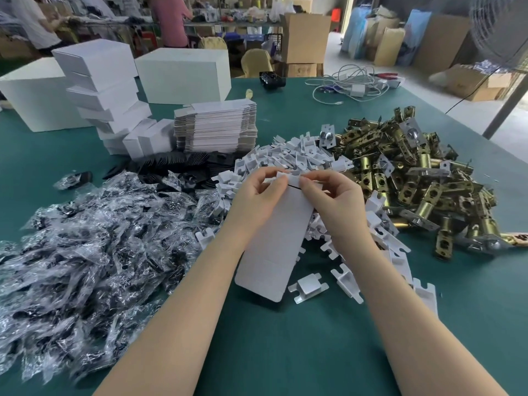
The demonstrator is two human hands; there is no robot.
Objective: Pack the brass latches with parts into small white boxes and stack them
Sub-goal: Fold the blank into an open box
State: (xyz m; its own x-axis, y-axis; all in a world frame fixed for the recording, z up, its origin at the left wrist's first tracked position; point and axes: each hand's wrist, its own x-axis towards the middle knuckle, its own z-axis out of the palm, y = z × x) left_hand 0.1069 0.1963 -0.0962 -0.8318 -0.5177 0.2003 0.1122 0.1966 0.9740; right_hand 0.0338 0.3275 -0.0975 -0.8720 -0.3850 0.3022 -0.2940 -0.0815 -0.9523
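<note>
Left of frame: heap of bagged parts [85,238], untouched. Upper left: stack of small white boxes [108,92] already built, flat blanks [217,127] beside it, many left. Centre: my left hand [257,192] and right hand [331,195] both pinch the far end of 1 white box [274,241], folding its flaps; nothing visibly inside yet. Right: big pile of brass latches [414,178] unpacked. I'd judge most of the job remains.

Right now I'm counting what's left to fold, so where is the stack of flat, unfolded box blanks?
In the head view, the stack of flat box blanks sits left of centre toward the table's far side, between the folded small white boxes and the brass latches.
</note>
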